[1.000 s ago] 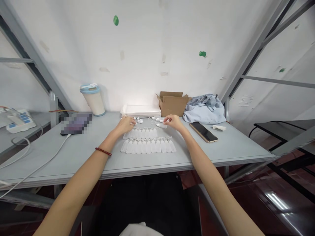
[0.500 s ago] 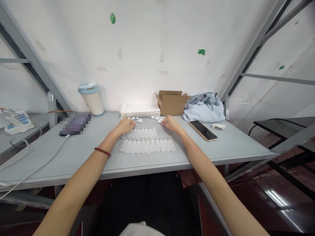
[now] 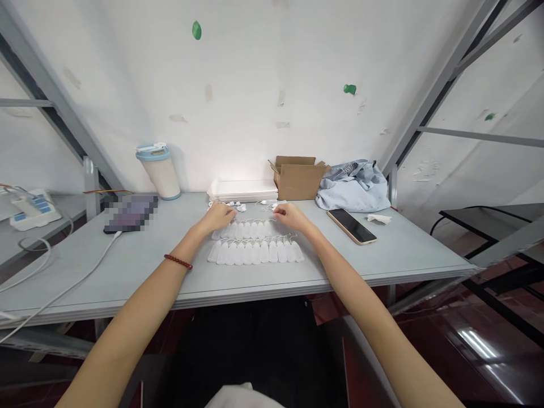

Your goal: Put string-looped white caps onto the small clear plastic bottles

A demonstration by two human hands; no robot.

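Two rows of small white plastic tags with white cords lie on the grey desk: a front row and a back row. My left hand rests at the left end of the back row, its fingers drawn together; what they hold, if anything, is hidden. Beyond the right end of that row, my right hand is closed in a pinch beside small white corded pieces. Whatever sits between those fingertips is too small to name. More white pieces lie between the hands.
Behind the hands are a flat white stack, an open cardboard box and a bundle of light blue cloth. A phone and crumpled tissue lie right; a tumbler and a blurred device on a cable stand left.
My right hand has shifted slightly left and its fingers are drawn closer together. My left hand has barely moved. The tag rows look unchanged.
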